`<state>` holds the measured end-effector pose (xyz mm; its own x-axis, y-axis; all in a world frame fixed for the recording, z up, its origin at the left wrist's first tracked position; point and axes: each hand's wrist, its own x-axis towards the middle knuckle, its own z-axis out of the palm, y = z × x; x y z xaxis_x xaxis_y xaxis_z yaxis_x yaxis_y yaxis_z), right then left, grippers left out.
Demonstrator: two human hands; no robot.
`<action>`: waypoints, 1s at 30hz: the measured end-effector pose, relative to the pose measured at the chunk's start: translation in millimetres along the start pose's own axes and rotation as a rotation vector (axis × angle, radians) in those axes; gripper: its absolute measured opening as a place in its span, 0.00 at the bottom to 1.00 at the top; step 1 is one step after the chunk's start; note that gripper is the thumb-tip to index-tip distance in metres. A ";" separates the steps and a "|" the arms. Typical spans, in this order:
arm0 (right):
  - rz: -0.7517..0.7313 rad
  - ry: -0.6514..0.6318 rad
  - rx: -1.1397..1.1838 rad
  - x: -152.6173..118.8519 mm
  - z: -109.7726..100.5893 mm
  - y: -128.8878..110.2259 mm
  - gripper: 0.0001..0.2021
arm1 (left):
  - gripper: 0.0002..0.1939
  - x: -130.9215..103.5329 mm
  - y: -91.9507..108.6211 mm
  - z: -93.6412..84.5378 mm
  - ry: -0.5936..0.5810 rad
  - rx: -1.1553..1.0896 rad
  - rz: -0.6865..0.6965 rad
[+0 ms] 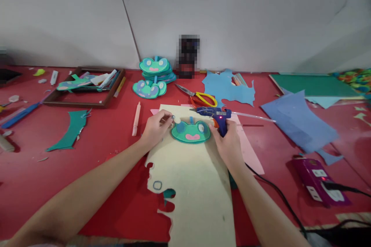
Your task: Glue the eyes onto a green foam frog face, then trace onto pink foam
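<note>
One green frog face (pixel 191 132) of felt lies on a cream sheet (pixel 193 185) in the middle of the red bench (pixel 116 150), between the two hands. The left hand (pixel 157 127) pinches a small pale disc (pixel 177 119) at the frog face's upper left edge, fingers pressed together on it. The right hand (pixel 228 144) is wrapped around the grip of one blue glue gun (pixel 216 116), whose nozzle points left just above the frog face and whose red light glows; a clear glue stick juts from its back. One pair of yellow-handled scissors (pixel 199 98) lies just beyond the gun. Farther back stands a stack of finished frog faces (pixel 155 68), too tightly piled to count, with two more (pixel 149 88) lying in front of it. One dark wooden tray (pixel 84 98) on the left holds a green felt shape, markers and pens. Loose felt lies about: one light blue scrap (pixel 228 87), one lavender sheet (pixel 298 125), one green sheet (pixel 313 85), one green strip (pixel 71 129). A purple power strip (pixel 315 181) sits at the right. A plain grey wall (pixel 232 15) rises behind the bench.
</note>
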<state>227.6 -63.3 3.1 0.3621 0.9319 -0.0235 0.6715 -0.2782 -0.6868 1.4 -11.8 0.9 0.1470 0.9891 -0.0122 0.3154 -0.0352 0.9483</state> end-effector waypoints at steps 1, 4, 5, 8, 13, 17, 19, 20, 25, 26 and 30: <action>0.001 -0.002 0.002 0.3 0.2 0.5 0.29 | 0.10 -2.4 -0.3 0.0 0.038 0.060 0.032; 0.004 -0.009 0.001 0.3 0.9 1.8 0.28 | 0.08 -8.6 -0.3 -0.2 0.119 0.231 0.149; 0.004 -0.011 0.003 0.3 1.2 2.0 0.28 | 0.08 -9.8 0.0 -0.3 0.136 0.293 0.203; -0.004 -0.015 0.020 0.3 1.6 1.7 0.29 | 0.07 -10.0 1.9 -1.3 0.157 0.569 0.452; 0.005 -0.014 -0.002 0.8 1.6 -0.3 0.30 | 0.07 -6.5 3.1 -4.1 0.114 0.982 0.866; -0.008 -0.022 0.015 0.9 1.8 0.4 0.29 | 0.09 -6.1 -0.5 -5.6 0.017 1.066 0.978; -0.020 -0.019 0.013 0.9 2.2 1.8 0.29 | 0.10 -6.1 -1.2 -5.6 -0.034 1.071 0.956; -0.026 -0.020 0.013 1.0 2.3 2.5 0.30 | 0.10 -6.0 -0.9 -5.5 -0.052 1.072 0.948; -0.022 -0.023 0.006 0.5 2.0 1.6 0.29 | 0.10 -6.3 5.1 -6.2 -0.036 1.120 1.033; -0.015 -0.024 0.001 0.3 1.8 0.9 0.29 | 0.10 -6.5 6.1 -6.5 -0.040 1.133 1.047; -0.013 -0.029 -0.015 -0.1 2.0 0.0 0.30 | 0.11 -6.7 7.1 -8.2 -0.083 1.173 1.048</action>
<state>226.4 -62.9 1.6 0.3340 0.9419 -0.0359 0.6856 -0.2689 -0.6765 -5.0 -17.6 10.3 0.7945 0.4455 0.4126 0.5609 -0.7987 -0.2178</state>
